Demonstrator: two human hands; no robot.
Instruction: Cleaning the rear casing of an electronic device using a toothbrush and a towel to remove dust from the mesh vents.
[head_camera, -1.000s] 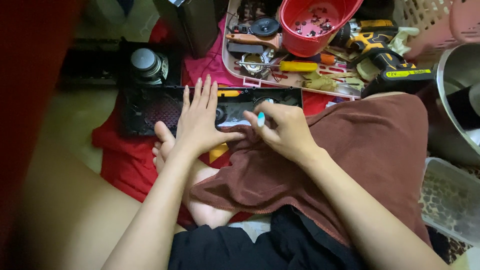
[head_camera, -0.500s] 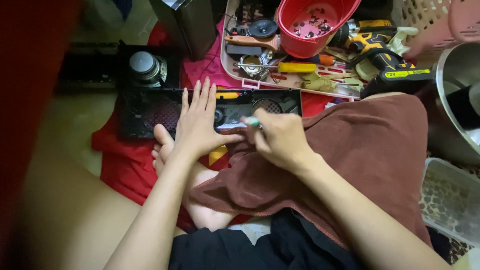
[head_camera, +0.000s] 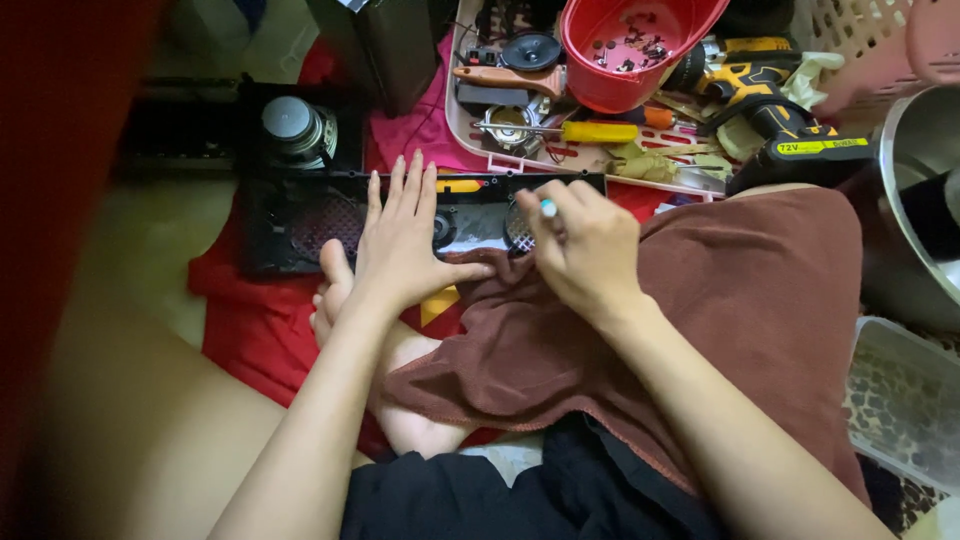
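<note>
A brown cloth (head_camera: 720, 330) drapes the person's lap on the near side of the right fingers and runs right up under that hand. A red cloth (head_camera: 250, 320) covers the floor below and to the left of the left fingers. Beyond all the fingertips sits a pink tray (head_camera: 560, 160) crowded with tools: a red bucket (head_camera: 640, 45) holding small dark parts, a yellow and black cordless drill (head_camera: 770, 110) off to the far right of the right fingers, and a yellow-handled screwdriver (head_camera: 590, 131) just past them. A round grey speaker driver (head_camera: 290, 125) stands beyond and left of the left fingertips.

The long black speaker frame (head_camera: 400, 215) lies crosswise directly beneath both sets of fingers. The left hand (head_camera: 405, 245) lies flat on its middle, fingers straight and slightly spread, thumb stretched right toward the brown cloth. The right hand (head_camera: 585, 250) sits just right of that thumb, its fingers curled together and pinching a small tool with a light blue tip (head_camera: 548, 208), which sticks up above the knuckles; the working end is hidden under the hand, over the frame's right part.
</note>
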